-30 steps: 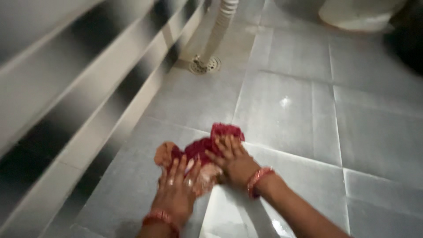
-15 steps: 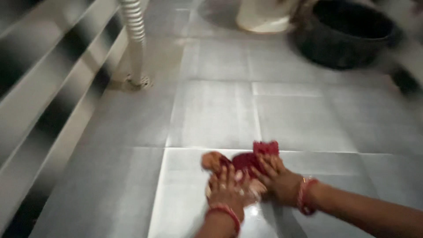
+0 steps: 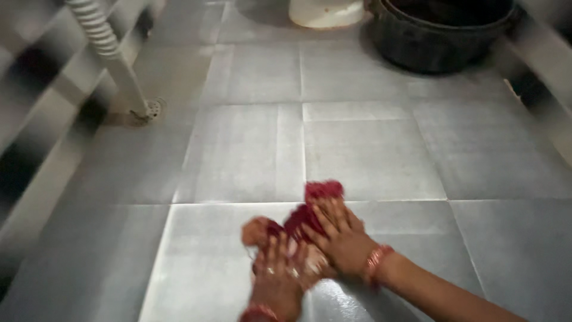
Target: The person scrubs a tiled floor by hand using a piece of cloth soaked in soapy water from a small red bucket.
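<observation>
Low in the middle of the frame, a crumpled dark-red cloth (image 3: pixel 310 211) lies bunched on the wet grey tiled floor (image 3: pixel 369 155), its long axis running from a pale orange end at lower left up to a red tip at upper right. Both hands lie flat and spread on it, seemingly pinning it against the tile: left hand (image 3: pixel 279 279) on the lower-left part, right hand (image 3: pixel 341 235) beside it. Farther off, a ribbed hose (image 3: pixel 107 48) meets a drain (image 3: pixel 152 109) at upper left, a black tub (image 3: pixel 441 33) at upper right.
</observation>
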